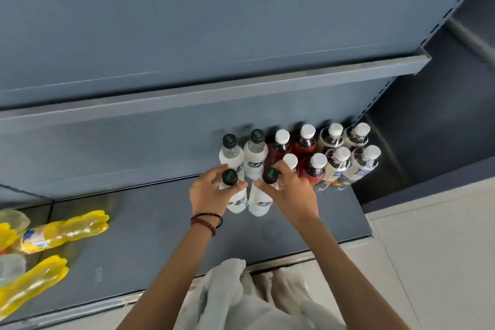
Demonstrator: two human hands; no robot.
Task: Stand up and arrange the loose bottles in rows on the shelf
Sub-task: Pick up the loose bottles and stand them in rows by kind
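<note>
On the dark grey shelf (150,222) stand rows of bottles. My left hand (207,193) grips the neck of an upright white bottle with a black cap (237,202). My right hand (292,193) grips a second white black-capped bottle (259,205) right beside it. Behind them stand two more white bottles (231,153) (255,153). To the right are red-drink bottles with white caps (304,144) and brown-drink bottles with white caps (356,139), in two rows. At the left edge, yellow bottles (64,232) (29,284) lie on their sides.
An upper shelf (214,88) overhangs the back of the row. The shelf's right end stops at about (364,222), beside a pale tiled floor (434,249). A slotted upright (375,104) rises at the back right. My light trousers (241,297) are below.
</note>
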